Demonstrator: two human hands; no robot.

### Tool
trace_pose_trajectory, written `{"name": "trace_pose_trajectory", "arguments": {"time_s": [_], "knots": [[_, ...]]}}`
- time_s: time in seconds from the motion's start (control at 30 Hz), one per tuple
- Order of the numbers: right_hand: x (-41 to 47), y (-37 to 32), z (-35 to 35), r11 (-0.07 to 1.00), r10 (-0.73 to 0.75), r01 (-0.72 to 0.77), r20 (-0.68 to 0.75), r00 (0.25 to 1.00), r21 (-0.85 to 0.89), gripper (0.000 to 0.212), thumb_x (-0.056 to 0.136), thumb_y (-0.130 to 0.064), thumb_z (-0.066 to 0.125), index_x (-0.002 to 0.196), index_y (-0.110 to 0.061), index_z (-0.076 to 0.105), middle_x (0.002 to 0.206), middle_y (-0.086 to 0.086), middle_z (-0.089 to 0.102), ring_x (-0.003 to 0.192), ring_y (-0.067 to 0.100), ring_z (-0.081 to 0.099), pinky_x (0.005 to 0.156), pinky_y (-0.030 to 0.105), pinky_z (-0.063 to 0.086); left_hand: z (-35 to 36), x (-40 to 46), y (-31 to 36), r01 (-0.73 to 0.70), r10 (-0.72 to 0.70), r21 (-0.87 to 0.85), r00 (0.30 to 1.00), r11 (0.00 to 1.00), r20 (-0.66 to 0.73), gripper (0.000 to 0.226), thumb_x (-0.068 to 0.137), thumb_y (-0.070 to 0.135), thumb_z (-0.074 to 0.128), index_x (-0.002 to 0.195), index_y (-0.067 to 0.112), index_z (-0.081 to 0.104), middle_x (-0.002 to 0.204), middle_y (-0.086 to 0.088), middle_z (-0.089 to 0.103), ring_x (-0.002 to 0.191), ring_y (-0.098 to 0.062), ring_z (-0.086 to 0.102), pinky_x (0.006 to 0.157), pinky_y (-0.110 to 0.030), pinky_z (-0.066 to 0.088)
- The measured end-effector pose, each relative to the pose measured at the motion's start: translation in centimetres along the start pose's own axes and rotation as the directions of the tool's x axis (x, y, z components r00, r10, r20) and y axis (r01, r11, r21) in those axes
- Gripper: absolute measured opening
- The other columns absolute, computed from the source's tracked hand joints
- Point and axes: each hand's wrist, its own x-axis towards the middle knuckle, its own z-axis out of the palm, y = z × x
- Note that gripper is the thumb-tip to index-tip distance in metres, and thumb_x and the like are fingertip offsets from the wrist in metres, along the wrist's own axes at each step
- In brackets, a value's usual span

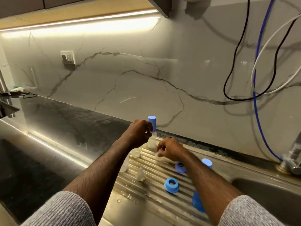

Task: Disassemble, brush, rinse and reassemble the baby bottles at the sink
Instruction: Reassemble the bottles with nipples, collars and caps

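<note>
A clear baby bottle (151, 141) with a tall blue cap (152, 122) stands at the back of the ribbed steel drainboard (151, 186). My left hand (139, 132) grips it just below the cap. My right hand (169, 151) pinches a small clear part, likely a teat, low over the drainboard beside that bottle. Two more clear bottles (136, 152) (125, 163) stand uncapped by my left forearm. A clear teat (140, 174) stands on the ribs. Blue screw rings (171, 185) (180, 167) and blue caps (207, 163) (197, 202) lie around my right forearm.
The sink bowl (267, 194) opens at the right, with the tap base (291, 162) behind it. Black, white and blue cables (255, 98) hang down the marble wall. A dark countertop (53, 128) stretches to the left, and a wall socket (68, 57) sits above it.
</note>
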Motion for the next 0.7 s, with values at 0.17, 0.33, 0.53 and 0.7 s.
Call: {"name": "trace_pose_trajectory", "arguments": {"time_s": [0.17, 0.33, 0.53, 0.7], "knots": [[-2.8, 2.7, -3.6, 0.996, 0.07, -0.045, -0.321, 0.944, 0.083, 0.011, 0.085, -0.032, 0.076, 0.094, -0.028, 0.073, 0.087, -0.007, 0.069, 0.084, 0.013, 0.065, 0.075, 0.029, 0.052, 3.9, -0.2, 2.8, -0.034, 0.035, -0.015, 0.994, 0.999, 0.1, 0.02, 0.088, 0.012, 0.075, 0.108, 0.01, 0.072, 0.107, -0.006, 0.073, 0.099, -0.018, 0.068, 0.088, -0.035, 0.057], [-7.1, 6.0, -5.9, 0.998, 0.051, -0.035, -0.45, 0.891, 0.045, 0.01, 0.088, -0.029, 0.068, 0.097, -0.026, 0.074, 0.089, -0.003, 0.07, 0.084, 0.016, 0.064, 0.075, 0.031, 0.054, 9.6, -0.2, 5.5, -0.04, 0.004, 0.085, 0.922, 0.996, 0.387, 0.046, 0.09, 0.03, 0.074, 0.133, 0.021, 0.063, 0.132, -0.004, 0.064, 0.121, -0.022, 0.058, 0.101, -0.035, 0.048], [-10.3, 7.7, -7.0, 0.996, 0.015, 0.035, -0.522, 0.853, 0.086, 0.01, 0.095, -0.02, 0.061, 0.101, -0.02, 0.069, 0.104, 0.0, 0.06, 0.089, 0.014, 0.061, 0.08, 0.034, 0.058, 13.1, -0.8, 6.7, 0.014, -0.047, 0.069, 0.86, 0.998, 0.509, 0.045, 0.091, 0.033, 0.069, 0.134, 0.022, 0.063, 0.129, -0.004, 0.066, 0.118, -0.021, 0.061, 0.099, -0.036, 0.05], [-12.7, 7.7, -6.9, 0.982, 0.014, 0.09, -0.544, 0.839, 0.164, 0.018, 0.096, -0.019, 0.06, 0.108, -0.018, 0.074, 0.11, -0.001, 0.059, 0.096, 0.012, 0.06, 0.087, 0.028, 0.054, 13.0, -1.1, 7.3, 0.092, -0.069, -0.059, 0.949, 0.994, 0.309, 0.041, 0.084, 0.026, 0.079, 0.123, 0.023, 0.066, 0.117, 0.005, 0.067, 0.106, -0.012, 0.063, 0.085, -0.021, 0.047]]}}
